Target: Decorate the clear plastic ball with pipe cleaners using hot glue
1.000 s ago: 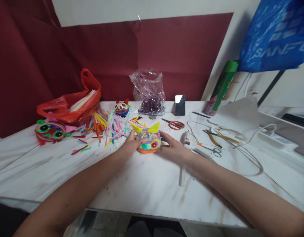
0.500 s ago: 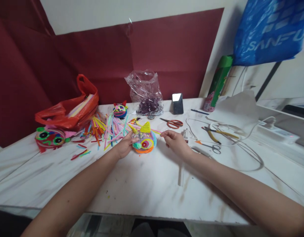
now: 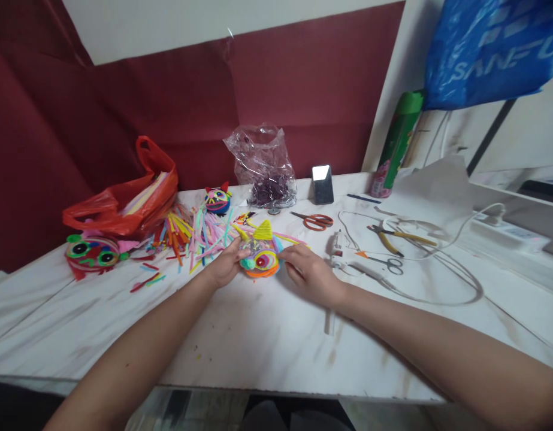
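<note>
A small rounded animal figure [image 3: 262, 261] made of colourful pipe cleaners, with yellow pointed ears, a big ringed eye and an orange lower edge, rests on the table in front of me. My left hand [image 3: 226, 263] is closed on its left side, fingers at the front and top. At its right side, my right hand [image 3: 308, 272] has thumb and forefinger pinched together against the edge; whatever sits between those fingertips is too small to make out. Loose pipe cleaners [image 3: 209, 234] in pastel colours lie behind my left hand.
A red plastic bag [image 3: 123, 200] and two finished-looking figures, one red-green [image 3: 91, 254], one blue [image 3: 217, 200], stand left and behind. Scissors [image 3: 316, 221], pliers [image 3: 386, 239], a glue gun [image 3: 341, 245], its cable, a phone [image 3: 322, 185] and a spray can [image 3: 398, 143] are at the right.
My right hand has moved left and slightly down, from beside the figure to touching its right side. My left hand keeps its hold on the figure. The camera view has shifted slightly.
</note>
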Available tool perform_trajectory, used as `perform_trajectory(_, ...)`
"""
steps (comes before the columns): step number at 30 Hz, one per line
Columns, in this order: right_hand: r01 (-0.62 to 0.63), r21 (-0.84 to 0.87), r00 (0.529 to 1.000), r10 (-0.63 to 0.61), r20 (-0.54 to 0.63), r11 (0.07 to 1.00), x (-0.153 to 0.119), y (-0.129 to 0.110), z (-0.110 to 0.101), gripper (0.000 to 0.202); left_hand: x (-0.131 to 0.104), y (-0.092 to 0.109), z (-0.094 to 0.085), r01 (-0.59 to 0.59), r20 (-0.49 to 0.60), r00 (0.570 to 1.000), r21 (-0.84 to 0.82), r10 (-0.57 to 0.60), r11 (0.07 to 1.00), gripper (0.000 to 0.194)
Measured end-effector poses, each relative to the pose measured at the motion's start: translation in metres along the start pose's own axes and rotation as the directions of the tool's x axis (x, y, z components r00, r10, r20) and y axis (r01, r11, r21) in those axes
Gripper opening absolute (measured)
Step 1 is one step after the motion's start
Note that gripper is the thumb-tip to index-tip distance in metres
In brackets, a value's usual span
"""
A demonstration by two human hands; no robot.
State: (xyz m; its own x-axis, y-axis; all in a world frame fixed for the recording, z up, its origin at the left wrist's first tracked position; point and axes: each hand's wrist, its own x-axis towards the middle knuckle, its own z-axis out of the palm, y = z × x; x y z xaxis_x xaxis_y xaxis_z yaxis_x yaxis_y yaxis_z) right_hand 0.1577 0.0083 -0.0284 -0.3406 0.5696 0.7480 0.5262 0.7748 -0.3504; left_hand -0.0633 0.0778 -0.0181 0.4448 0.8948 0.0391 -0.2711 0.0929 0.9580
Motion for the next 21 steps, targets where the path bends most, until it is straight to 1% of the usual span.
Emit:
perform_trajectory(2, 0.020, -0.020, 1.000, -0.019, 0.010, 1.000, -0.0011, 0.0004, 0.0020, 0.035, 0.0004, -0.0006, -0.0002, -0.001, 0.007, 1.000, 0.004, 0.001, 1.000, 0.070)
perform_trajectory(8, -0.062, 0.091, 0.997, 0.066, -0.036, 0.994, -0.0015, 0.0030, 0.0046, 0.035, -0.0001, -0.0024, 0.0003, -0.028, 0.005, 1.000, 0.036, 0.028, 0.999, 0.061)
perform_trajectory(13, -0.071, 0.106, 0.996, 0.076, -0.042, 0.992, -0.0011, 0.0028, 0.0064, 0.035, -0.0015, -0.0008, 0.0042, -0.020, -0.002, 1.000, 0.053, 0.020, 0.998, 0.059)
perform_trajectory(15, -0.105, 0.127, 0.992, 0.113, -0.051, 0.986, 0.0000, 0.0022, 0.0065, 0.033, -0.0015, -0.0001, 0.0045, -0.022, -0.017, 1.000, 0.056, 0.023, 0.998, 0.060)
perform_trajectory(18, -0.191, 0.158, 0.974, 0.207, -0.089, 0.969, 0.0020, 0.0023, 0.0050, 0.027, -0.0009, -0.0002, 0.0025, -0.013, -0.020, 1.000, 0.059, 0.014, 0.998, 0.060)
perform_trajectory(19, -0.202, 0.157, 0.970, 0.220, -0.102, 0.967, 0.0024, 0.0027, 0.0043, 0.026, -0.0006, -0.0007, 0.0015, -0.010, -0.013, 1.000, 0.059, 0.011, 0.998, 0.059)
perform_trajectory(21, -0.180, 0.138, 0.975, 0.195, -0.108, 0.974, 0.0023, 0.0036, 0.0031, 0.028, 0.0001, -0.0018, -0.0006, -0.015, 0.002, 1.000, 0.055, 0.015, 0.998, 0.059)
